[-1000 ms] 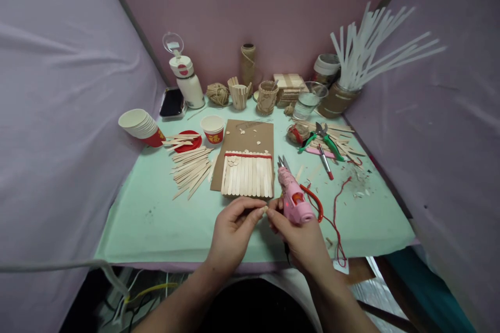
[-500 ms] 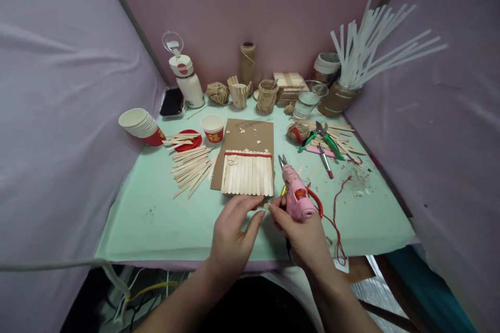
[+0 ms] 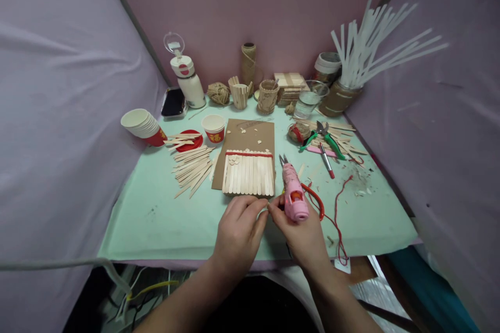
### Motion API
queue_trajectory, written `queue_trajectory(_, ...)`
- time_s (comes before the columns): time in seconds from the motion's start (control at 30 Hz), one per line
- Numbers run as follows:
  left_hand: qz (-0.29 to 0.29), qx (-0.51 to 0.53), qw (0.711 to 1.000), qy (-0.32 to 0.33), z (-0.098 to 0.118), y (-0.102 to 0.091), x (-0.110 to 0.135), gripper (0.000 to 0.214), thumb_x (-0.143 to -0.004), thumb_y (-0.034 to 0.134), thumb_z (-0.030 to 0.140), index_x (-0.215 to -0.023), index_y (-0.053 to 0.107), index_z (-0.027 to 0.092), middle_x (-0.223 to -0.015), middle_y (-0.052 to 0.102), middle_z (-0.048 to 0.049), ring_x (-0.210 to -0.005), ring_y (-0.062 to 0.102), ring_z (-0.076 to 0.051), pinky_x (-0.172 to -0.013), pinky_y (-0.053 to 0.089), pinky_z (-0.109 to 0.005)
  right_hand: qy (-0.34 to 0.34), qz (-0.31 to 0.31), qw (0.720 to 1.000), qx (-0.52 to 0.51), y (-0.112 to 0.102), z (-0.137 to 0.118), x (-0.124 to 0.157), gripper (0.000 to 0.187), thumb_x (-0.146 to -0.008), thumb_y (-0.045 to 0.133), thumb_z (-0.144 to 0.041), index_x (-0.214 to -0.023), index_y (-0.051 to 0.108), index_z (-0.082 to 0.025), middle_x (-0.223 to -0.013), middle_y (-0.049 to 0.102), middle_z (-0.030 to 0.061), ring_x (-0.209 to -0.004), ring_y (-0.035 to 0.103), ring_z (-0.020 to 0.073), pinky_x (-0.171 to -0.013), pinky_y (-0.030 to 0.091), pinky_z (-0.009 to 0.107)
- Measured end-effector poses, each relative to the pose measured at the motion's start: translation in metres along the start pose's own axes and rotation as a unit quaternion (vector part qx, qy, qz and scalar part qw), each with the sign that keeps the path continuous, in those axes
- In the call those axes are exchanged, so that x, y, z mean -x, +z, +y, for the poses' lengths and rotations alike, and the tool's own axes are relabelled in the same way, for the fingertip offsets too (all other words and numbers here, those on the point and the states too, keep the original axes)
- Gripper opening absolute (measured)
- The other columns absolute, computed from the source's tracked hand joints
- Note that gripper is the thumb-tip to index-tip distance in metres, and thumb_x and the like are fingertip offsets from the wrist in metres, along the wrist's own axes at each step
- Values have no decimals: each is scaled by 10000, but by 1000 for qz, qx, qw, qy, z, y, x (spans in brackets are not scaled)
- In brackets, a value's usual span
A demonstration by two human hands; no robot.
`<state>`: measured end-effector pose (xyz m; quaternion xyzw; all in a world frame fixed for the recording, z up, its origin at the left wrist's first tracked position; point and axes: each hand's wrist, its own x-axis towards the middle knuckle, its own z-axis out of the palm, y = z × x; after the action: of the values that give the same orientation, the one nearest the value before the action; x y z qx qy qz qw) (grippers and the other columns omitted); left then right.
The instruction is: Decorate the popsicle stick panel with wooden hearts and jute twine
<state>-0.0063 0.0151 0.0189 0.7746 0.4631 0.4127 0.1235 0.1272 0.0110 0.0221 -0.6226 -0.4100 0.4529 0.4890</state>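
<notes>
My right hand [image 3: 302, 234] is closed round a pink hot glue gun [image 3: 295, 195], its nozzle pointing away from me. The thumb and index finger of that hand also pinch a small pale wooden piece [image 3: 267, 206], mostly hidden by fingertips. My left hand [image 3: 239, 229] is closed, thumb against index finger, on the other side of the same piece. Just beyond my hands, a row of craft sticks [image 3: 250, 177] with a red cord across its top lies on a cardboard sheet [image 3: 250, 138]. Several small wooden chips [image 3: 233, 159] rest on the sticks.
Loose craft sticks [image 3: 193, 169] lie left of the cardboard, near a paper cup [image 3: 214, 130]. On the right are green-handled pruners [image 3: 332, 143], a marker [image 3: 327, 161], red-handled pliers [image 3: 314, 200] and red string [image 3: 336, 213]. A glass of water [image 3: 307, 101] stands behind.
My left hand's thumb and fingers have closed together and moved right to meet my right fingertips at the small wooden piece. The glue gun has tilted slightly.
</notes>
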Motion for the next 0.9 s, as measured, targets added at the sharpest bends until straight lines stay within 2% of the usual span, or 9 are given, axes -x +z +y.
queue_trajectory(0.2,-10,6,1000,3,0,-1,-1,106,-896,573,128,-965,652,142,-846,668,-78,-790,620,-175,-713,535,-293,-30,12,999,30,-1,-6,2,178,-707,681,-340,-761,589,-197,-684,608,0,-610,558,150,-599,485,275)
queue_trajectory(0.6,-9,12,1000,8,2,-1,0,108,-898,567,136,-975,637,165,-871,678,-76,-808,630,-185,-728,541,-304,-30,16,999,23,-1,-1,5,181,-714,696,-338,-781,598,-201,-721,632,14,-635,580,162,-611,505,283)
queue_trajectory(0.9,-6,23,1000,14,3,0,0,83,-885,580,116,-945,630,145,-851,676,-79,-801,624,-184,-723,532,-298,-57,21,998,34,-3,-3,6,165,-743,684,-339,-805,627,-198,-728,650,22,-638,612,170,-610,531,282)
